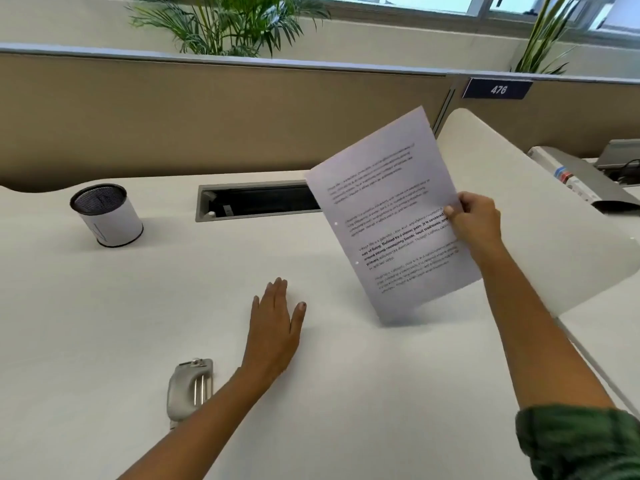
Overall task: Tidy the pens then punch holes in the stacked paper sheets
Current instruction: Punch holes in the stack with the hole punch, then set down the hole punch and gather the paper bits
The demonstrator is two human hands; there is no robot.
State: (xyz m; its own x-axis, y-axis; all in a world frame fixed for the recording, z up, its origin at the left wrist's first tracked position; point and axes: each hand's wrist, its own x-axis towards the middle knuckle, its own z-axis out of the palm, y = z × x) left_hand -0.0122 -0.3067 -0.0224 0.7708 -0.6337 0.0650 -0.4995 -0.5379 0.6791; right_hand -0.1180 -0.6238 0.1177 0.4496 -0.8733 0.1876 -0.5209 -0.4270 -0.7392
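A white desk (104, 323) fills most of the frame. Right of centre, the paper (391, 216) (printed, with two punched holes on its left edge) is held tilted above the desk; whether it is one sheet or several is hard to tell. The right hand (476, 221) pinches its right edge, thumb on the front. The left hand (277, 327) lies flat and empty on the desk at lower centre. A cup (105, 214) stands at upper left. The punch (190, 388) sits at lower left, beside the left forearm.
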